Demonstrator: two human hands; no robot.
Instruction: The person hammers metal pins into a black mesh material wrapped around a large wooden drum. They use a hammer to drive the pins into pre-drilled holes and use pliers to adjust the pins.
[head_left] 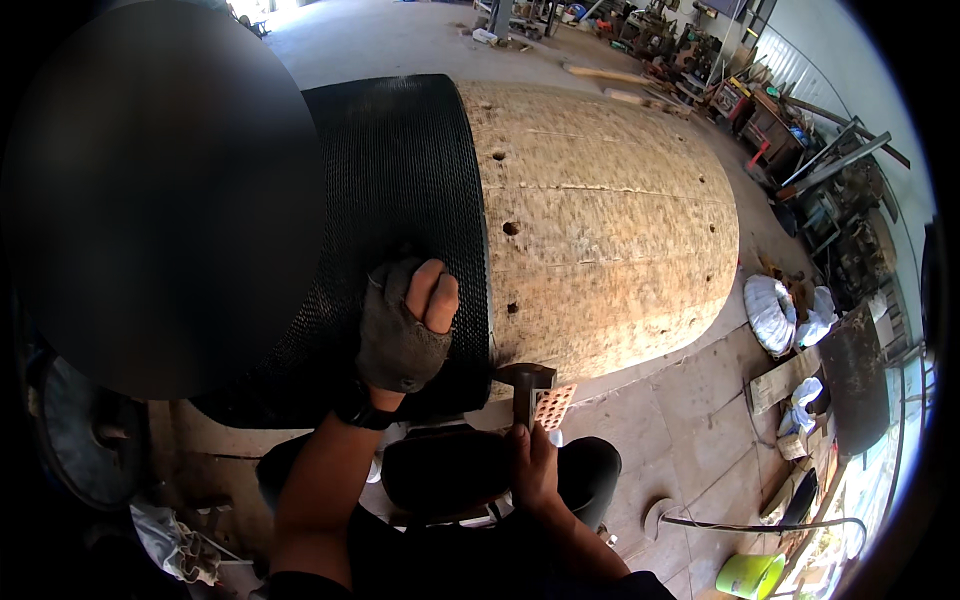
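Note:
A large wooden drum (610, 190) with several dark holes lies on its side before me. Black ribbed matting (395, 170) wraps its left part, ending in a straight edge on the bare wood. My left hand (405, 325), in a dark fingerless glove, rests on the matting near that edge. Its fingers are curled closed, and what they hold, if anything, is hidden. Below the drum's near side, my right hand (537, 467) grips a hammer (525, 378) by its handle. The hammer head is beside the lower end of the matting's edge.
A perforated reddish brick (553, 408) is under the drum's near side. A round-based metal stand (660, 520) and a green bucket (750, 576) are at lower right. White sacks (770, 315) and cluttered benches line the right wall. A dark blurred disc covers the upper left.

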